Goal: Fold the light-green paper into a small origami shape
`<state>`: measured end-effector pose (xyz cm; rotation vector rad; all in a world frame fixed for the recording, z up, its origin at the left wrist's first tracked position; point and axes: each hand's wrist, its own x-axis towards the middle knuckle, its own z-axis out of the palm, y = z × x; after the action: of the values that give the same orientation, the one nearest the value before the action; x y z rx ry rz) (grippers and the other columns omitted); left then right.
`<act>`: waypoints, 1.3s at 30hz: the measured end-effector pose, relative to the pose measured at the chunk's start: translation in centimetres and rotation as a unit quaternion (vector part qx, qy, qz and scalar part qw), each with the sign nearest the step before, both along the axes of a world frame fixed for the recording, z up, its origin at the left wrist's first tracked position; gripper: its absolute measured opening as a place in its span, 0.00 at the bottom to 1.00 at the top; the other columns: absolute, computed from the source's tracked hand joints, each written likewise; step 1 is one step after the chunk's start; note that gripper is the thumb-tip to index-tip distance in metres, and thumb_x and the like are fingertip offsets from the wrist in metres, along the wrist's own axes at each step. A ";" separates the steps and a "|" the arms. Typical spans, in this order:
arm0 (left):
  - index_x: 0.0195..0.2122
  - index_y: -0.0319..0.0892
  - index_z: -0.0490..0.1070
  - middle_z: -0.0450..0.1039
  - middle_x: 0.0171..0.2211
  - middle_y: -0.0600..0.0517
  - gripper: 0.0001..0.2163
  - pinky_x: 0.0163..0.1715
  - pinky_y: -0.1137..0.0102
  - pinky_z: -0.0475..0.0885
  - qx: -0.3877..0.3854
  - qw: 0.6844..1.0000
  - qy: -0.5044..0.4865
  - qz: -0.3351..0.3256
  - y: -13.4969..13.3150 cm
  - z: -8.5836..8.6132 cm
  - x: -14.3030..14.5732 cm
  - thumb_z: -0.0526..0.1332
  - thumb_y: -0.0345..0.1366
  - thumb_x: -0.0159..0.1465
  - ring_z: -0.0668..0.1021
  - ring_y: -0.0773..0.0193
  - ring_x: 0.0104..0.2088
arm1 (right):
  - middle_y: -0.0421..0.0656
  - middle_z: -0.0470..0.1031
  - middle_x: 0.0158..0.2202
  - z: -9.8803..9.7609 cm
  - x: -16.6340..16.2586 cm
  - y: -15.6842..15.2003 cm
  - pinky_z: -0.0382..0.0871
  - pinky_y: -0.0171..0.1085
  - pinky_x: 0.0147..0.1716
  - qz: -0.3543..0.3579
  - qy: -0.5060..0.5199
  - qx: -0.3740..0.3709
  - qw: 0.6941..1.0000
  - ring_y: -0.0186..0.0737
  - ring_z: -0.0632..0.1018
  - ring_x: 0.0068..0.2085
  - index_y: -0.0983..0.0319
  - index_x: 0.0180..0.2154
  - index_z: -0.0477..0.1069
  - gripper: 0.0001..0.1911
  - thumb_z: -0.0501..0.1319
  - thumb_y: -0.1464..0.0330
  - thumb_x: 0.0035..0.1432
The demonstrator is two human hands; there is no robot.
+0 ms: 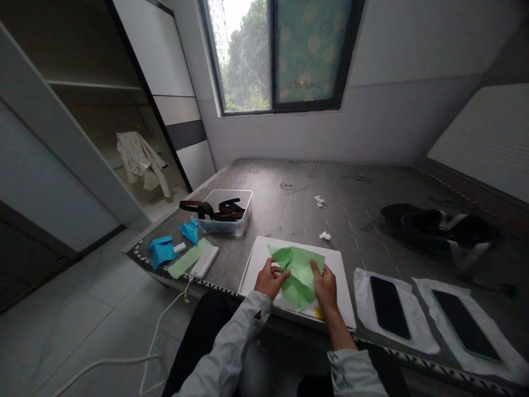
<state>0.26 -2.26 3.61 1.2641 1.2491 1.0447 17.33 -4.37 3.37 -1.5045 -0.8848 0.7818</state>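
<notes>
Head view is showing a creased sheet of green paper [300,275] lying between a person's two hands, just above a flat white box [339,275]. Both hands are touching the paper, so neither is nearer to it; the folded, raised part, though, is sitting beside the left hand [271,280]. That hand is gripping the left side, its thumb reaching in over the paper toward the right and its other fingers curling around the edge. The right hand [324,285] is pinching the right side, thumb resting on the upper face; the fingertips behind are hiding, so their exact placing cannot be told. The sheet is showing no clear long axis: its upper edge is running from left to right between the hands, while a loose point is hanging downward, toward the person, between the wrists. A small yellow thing [318,312] is peeking out beside the right wrist.

Left of the box, a white power strip [205,262] is lying next to a strip of green paper [185,262], with blue pieces [163,252] farther left and a plastic bin [237,227] behind, holding belts [206,211]. Right of the box, two dark phones [389,306] are resting on white wrappings [417,339].
</notes>
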 end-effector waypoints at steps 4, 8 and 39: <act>0.39 0.41 0.66 0.74 0.20 0.55 0.26 0.20 0.75 0.66 -0.076 0.992 -0.103 0.002 0.8 -0.5 -0.2 0.67 0.55 0.47 0.75 0.66 0.20 | 0.48 0.80 0.30 -0.4 0.8 0.1 0.71 0.38 0.29 -0.029 0.013 -0.002 1.000 0.48 0.79 0.31 0.67 0.38 0.75 0.33 0.59 0.43 0.49; 0.48 0.43 0.59 0.72 0.17 0.59 0.29 0.20 0.75 0.67 -0.049 0.990 -0.130 0.038 0.8 -0.3 -1.0 0.67 0.50 0.50 0.74 0.66 0.18 | 0.50 0.81 0.34 -0.7 1.3 0.0 0.71 0.38 0.31 -0.052 0.037 -0.002 0.998 0.49 0.79 0.35 0.67 0.39 0.75 0.31 0.60 0.45 0.49; 0.33 0.42 0.67 0.68 0.19 0.58 0.11 0.27 0.70 0.70 -0.033 0.947 0.318 -0.011 -3.6 -1.4 -8.6 0.65 0.27 0.49 0.75 0.64 0.23 | 0.52 0.76 0.42 -1.3 2.7 0.0 0.65 0.42 0.39 -0.043 -0.435 -0.016 0.899 0.51 0.75 0.41 0.62 0.54 0.64 0.23 0.54 0.59 0.61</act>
<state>-8.34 -5.81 2.21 1.6246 1.7258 0.5761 20.00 -4.33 2.05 -1.9317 -1.4399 0.0058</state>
